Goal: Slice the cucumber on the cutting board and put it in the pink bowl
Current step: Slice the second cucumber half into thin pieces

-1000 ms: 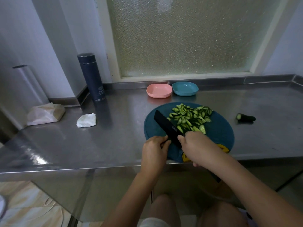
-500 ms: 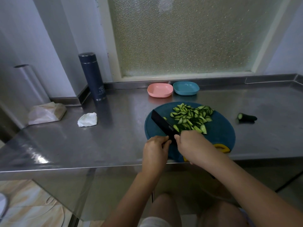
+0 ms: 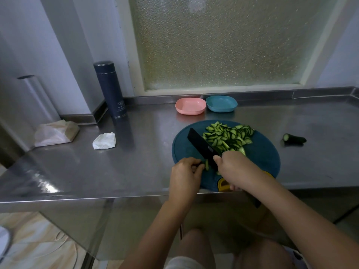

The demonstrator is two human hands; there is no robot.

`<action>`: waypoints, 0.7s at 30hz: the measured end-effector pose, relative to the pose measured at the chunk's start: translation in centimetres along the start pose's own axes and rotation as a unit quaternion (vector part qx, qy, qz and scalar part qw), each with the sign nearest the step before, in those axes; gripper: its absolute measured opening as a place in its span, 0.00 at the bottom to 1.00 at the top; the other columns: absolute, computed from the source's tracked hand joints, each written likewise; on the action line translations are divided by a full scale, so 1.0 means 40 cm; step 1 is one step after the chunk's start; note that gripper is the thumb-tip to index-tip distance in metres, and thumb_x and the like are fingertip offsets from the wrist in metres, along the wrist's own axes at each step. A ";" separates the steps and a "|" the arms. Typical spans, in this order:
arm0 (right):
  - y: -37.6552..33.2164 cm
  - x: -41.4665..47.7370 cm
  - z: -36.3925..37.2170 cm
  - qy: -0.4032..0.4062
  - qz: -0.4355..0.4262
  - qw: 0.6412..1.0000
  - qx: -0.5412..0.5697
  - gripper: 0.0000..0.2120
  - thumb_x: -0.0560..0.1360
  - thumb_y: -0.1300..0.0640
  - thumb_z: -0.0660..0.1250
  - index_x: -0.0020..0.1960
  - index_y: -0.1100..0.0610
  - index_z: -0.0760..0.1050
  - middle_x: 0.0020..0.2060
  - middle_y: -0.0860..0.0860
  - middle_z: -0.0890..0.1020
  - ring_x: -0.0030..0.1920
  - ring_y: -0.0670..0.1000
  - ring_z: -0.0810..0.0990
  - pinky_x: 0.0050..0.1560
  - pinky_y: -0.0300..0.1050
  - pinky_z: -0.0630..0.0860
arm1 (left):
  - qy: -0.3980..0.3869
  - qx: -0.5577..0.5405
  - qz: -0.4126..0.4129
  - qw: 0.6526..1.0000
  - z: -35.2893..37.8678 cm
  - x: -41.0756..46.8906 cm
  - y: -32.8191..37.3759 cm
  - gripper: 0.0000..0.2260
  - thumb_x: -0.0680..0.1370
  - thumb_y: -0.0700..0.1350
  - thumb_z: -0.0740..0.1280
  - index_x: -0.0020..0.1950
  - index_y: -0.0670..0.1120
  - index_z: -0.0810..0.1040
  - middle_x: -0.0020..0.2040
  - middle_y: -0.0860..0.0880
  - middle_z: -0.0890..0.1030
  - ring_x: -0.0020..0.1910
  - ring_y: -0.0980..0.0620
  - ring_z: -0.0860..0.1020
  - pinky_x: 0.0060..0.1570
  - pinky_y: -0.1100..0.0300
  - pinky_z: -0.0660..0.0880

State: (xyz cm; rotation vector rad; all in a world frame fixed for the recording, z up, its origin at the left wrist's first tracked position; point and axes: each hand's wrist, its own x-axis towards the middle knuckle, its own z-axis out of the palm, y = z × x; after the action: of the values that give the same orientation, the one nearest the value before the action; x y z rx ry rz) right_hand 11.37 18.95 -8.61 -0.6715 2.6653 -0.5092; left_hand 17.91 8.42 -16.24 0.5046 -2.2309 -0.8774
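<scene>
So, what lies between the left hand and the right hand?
In the head view: a small cucumber piece at the left hand, then the blade of the black knife, gripped by the right hand.

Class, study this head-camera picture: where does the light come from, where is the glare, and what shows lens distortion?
Head view: daylight enters through the frosted window; a bright glare patch lies on the steel counter near its front left; the thermos leans sideways, a wide-angle effect; the cucumber slices on the cutting board look sharp.
</scene>
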 end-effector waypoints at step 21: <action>0.029 -0.054 0.026 -0.052 -0.006 0.997 0.057 0.28 0.83 0.45 0.45 0.57 0.66 0.74 0.25 0.54 0.76 0.22 0.48 0.73 0.26 0.37 0.70 | -0.065 0.128 0.012 0.990 -0.031 -0.015 0.023 0.11 0.79 0.42 0.60 0.58 0.43 0.79 0.48 0.44 0.75 0.42 0.48 0.75 0.42 0.60 0.72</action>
State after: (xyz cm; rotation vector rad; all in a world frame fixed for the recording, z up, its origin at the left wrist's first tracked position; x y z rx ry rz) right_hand 13.15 20.73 -9.50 -0.6611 2.5164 -0.6082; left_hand 19.12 8.84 -15.17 0.5499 -2.4798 -0.6299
